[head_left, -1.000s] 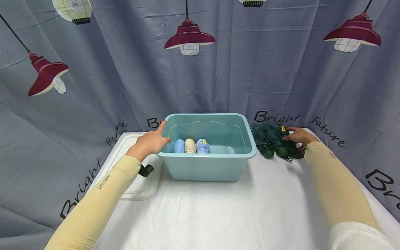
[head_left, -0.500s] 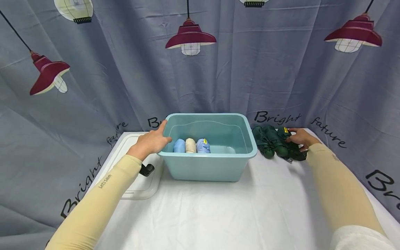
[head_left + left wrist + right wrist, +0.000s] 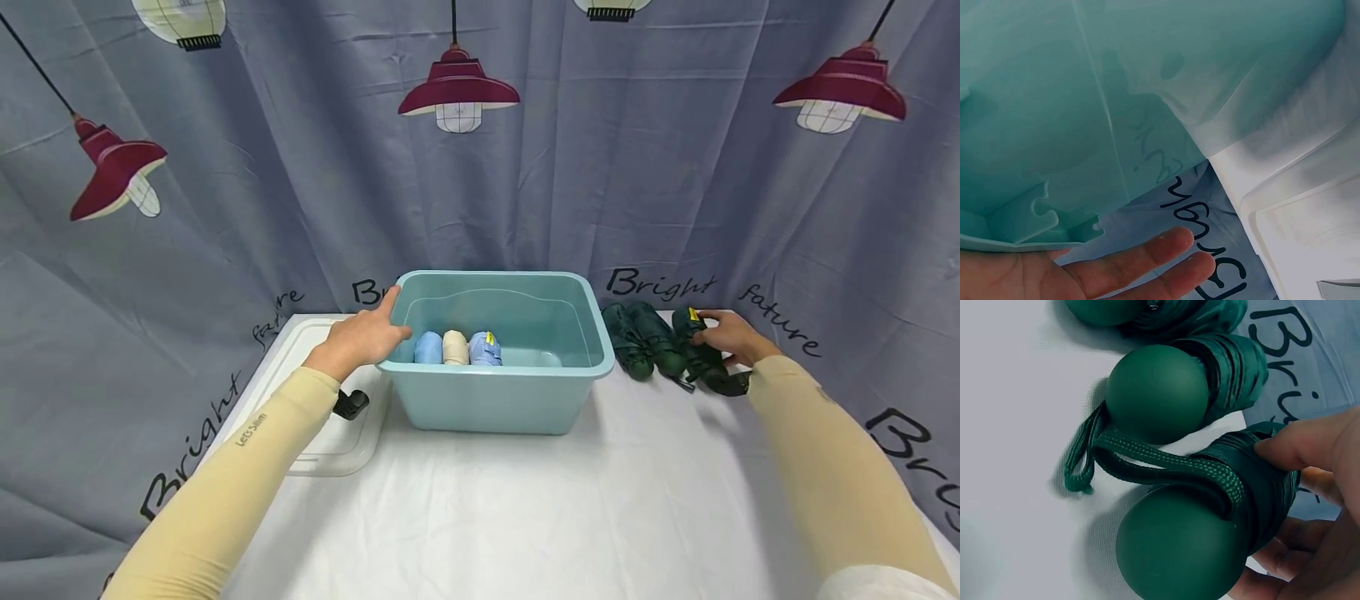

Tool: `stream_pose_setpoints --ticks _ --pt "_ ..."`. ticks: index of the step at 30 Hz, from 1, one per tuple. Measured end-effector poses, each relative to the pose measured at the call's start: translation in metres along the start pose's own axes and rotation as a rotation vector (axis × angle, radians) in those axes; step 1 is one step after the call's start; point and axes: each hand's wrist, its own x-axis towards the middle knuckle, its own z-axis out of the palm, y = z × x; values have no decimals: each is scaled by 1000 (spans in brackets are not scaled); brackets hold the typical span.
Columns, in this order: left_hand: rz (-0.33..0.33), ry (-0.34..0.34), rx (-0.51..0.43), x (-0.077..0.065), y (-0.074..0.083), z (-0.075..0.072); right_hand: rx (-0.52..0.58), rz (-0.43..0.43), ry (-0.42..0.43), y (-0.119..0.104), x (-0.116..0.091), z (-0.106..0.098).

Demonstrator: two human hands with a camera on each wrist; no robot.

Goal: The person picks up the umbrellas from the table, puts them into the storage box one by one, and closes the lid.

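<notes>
My right hand [image 3: 731, 335] grips a folded dark green umbrella [image 3: 693, 350], thumb on one side and fingers around the other. In the right wrist view its round handle end [image 3: 1179, 544] and looped wrist strap [image 3: 1172, 461] face the camera. Two more green umbrellas [image 3: 656, 337] lie just left of it on the white table. At the left rim of a teal plastic bin [image 3: 487, 404] rests my left hand [image 3: 360, 337], its visible fingers [image 3: 1154, 250] stretched straight along the outside. Inside the bin, a blue, a beige and a periwinkle rolled bundle [image 3: 485, 350] stand side by side at the left.
A white bin lid [image 3: 330, 458] lies on the table to the left, partly under my left forearm. Behind the table hangs a grey-blue curtain [image 3: 525, 192] with printed lamps. White cloth [image 3: 510, 517] covers the table in front of the bin.
My right hand has drawn the rightmost green umbrella slightly right and towards me, widening the gap to the middle one. My left hand stays at the bin's rim.
</notes>
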Motion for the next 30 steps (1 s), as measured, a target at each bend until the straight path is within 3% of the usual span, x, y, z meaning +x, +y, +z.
stream_pose_setpoints --ticks 6,13,30 --pt "3 -4 -4 0 1 -2 13 -24 26 -3 -10 -6" --pt "16 6 0 -2 -1 1 45 -5 -11 -10 -23 -13" --pt "16 -1 -15 -4 0 0 85 -79 -55 -46 -40 -19"
